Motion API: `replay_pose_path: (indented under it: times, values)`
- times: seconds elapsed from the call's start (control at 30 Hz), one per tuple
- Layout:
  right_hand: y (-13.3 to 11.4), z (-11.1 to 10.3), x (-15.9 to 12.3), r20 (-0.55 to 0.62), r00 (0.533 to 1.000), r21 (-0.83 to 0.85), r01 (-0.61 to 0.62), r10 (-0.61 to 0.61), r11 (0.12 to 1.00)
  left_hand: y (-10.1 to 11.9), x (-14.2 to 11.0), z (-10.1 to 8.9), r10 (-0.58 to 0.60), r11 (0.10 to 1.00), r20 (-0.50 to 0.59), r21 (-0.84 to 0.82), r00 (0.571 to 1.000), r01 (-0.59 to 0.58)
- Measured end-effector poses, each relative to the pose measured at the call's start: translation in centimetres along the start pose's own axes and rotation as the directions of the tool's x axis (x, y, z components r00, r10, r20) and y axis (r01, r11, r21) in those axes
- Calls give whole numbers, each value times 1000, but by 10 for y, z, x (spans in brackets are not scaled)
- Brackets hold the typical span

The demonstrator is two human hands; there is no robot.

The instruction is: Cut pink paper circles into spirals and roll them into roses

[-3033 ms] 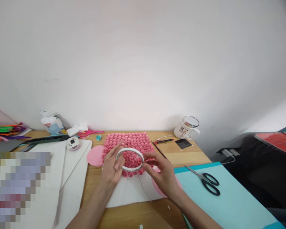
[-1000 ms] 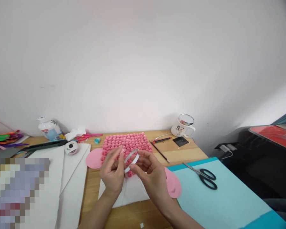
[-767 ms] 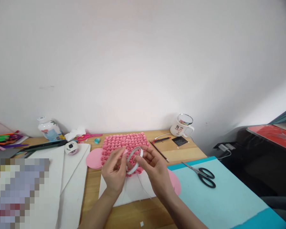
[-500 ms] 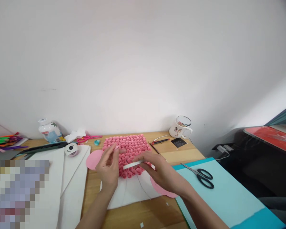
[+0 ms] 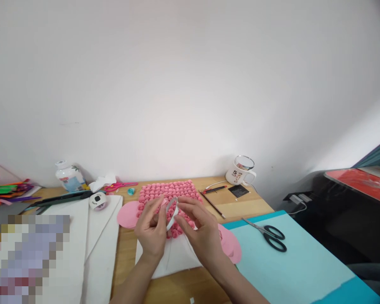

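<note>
My right hand (image 5: pixel 202 230) is closed around the edge of a narrow white roll of tape (image 5: pixel 172 220), seen nearly edge-on as a ring. Facing it, my left hand (image 5: pixel 152 228) pinches a small pink paper piece (image 5: pixel 165 202) at the fingertips, close to the roll. Whether the paper touches the tape I cannot tell. Below and behind both hands lies a block of rolled pink paper roses (image 5: pixel 167 188) in tight rows on a white sheet (image 5: pixel 158 264). Flat pink paper circles lie on either side, one at left (image 5: pixel 126 215) and some at right (image 5: pixel 234 249).
Black-handled scissors (image 5: pixel 274 238) rest on a light-blue folder (image 5: pixel 291 261) at right. Behind are a white mug (image 5: pixel 237 175), a pencil (image 5: pixel 213 204), pink scissors (image 5: pixel 120 185) and a white bottle (image 5: pixel 70 176). A small white round gadget (image 5: pixel 98 200) sits on white boards at left.
My right hand has moved left and turned the tape roll more upright, bringing it beside the pink paper in my left hand. My left hand has shifted slightly right.
</note>
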State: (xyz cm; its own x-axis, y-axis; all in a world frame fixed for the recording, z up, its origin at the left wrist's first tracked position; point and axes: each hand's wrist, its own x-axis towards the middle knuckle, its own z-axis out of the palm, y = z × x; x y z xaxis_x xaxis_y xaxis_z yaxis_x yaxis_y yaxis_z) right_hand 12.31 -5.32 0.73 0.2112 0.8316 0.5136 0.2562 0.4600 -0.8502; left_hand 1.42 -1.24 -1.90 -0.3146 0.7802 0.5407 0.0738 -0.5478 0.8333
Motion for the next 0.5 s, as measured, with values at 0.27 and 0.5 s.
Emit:
replay_pose_path:
  times: [0.27,0.5]
  values:
    - [2,4,0,11,996,95,-85,85,992,-4,-2,-1,188,976,12,111,982,-189]
    - [2,9,-2,-20,995,257,-86,94,962,-7,-2,-2,185,978,10,95,983,-186]
